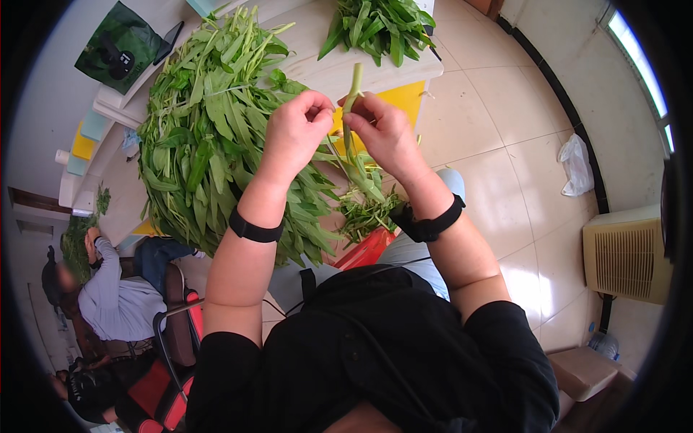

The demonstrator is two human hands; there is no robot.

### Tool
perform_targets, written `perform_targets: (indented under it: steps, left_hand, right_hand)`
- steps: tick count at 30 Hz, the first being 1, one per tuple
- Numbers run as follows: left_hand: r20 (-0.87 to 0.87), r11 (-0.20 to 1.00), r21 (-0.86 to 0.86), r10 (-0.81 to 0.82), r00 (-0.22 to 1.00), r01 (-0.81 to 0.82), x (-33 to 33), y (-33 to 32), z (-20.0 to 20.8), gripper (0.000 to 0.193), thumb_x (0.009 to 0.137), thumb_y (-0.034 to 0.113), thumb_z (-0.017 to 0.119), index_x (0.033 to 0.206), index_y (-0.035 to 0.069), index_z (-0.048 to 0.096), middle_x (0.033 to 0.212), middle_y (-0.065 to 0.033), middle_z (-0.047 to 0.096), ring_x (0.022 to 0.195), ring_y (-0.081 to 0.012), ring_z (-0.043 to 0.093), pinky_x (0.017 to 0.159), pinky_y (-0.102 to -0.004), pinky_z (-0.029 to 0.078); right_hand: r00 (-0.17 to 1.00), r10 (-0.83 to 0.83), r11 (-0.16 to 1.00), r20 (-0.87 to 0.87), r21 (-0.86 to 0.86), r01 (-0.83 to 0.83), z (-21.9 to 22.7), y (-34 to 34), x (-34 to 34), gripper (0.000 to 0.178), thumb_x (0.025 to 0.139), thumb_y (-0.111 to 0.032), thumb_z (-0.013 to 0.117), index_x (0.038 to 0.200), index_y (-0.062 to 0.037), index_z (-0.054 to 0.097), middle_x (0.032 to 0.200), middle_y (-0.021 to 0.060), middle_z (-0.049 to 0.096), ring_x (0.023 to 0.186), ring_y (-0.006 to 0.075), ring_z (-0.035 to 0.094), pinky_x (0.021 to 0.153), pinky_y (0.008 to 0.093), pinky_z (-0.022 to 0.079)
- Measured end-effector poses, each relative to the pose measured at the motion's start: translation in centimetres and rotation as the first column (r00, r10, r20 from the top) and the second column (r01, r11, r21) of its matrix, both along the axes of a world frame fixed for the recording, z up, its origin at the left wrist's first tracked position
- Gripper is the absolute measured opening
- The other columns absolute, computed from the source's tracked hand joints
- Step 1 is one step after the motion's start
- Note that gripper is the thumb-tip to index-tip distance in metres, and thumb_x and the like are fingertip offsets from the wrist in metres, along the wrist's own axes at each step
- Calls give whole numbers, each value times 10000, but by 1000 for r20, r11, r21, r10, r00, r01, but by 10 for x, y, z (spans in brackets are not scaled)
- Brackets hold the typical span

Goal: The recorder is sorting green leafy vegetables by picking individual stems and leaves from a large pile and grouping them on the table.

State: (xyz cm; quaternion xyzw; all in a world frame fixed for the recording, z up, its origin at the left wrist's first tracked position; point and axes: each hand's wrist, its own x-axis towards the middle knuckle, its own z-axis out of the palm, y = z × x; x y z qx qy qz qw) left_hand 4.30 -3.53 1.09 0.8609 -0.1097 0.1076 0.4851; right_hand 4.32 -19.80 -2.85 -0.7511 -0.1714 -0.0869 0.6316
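Observation:
My right hand (386, 133) pinches a thick, pale green water spinach stem (355, 90) between thumb and fingers, its upper end pointing away from me. Close on its left, my left hand (299, 133) is closed, thumb against fingertips. Whether anything small sits in that pinch is hidden. A big heap of long-leaved water spinach (209, 137) spreads over the table, to the left of and under my left forearm. Below my hands, a red plastic bag (367, 249) holds leafy scraps (364, 216). A smaller pile of picked greens (379, 29) lies at the table's far edge.
The pale table (307, 50) ends right of my hands, above a tiled floor (498, 159). A dark green pouch (119, 47) stands far left. Another person (123, 292) sits at lower left. On the right are a white plastic bag (575, 166) and a beige air conditioner (626, 252).

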Motion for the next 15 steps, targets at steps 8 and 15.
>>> perform_targets:
  steps: [8, 15]
  left_hand:
    - [-104, 992, 123, 5, 995, 8, -16, 18, -18, 101, 789, 85, 625, 860, 15, 608, 711, -62, 637, 630, -124, 600, 613, -258, 481]
    - [70, 988, 152, 7, 997, -18, -24, -7, -1, 168, 764, 87, 666, 907, 20, 609, 777, -83, 648, 663, -175, 628, 625, -289, 501]
  right_hand:
    - [994, -87, 976, -67, 194, 98, 18, -23, 11, 168, 837, -123, 656, 878, 7, 556, 754, 59, 634, 705, 122, 608, 633, 265, 481]
    - [992, -125, 984, -26, 122, 127, 23, -18, 9, 218, 795, -141, 701, 872, 2, 556, 740, 57, 637, 638, 116, 611, 582, 272, 487]
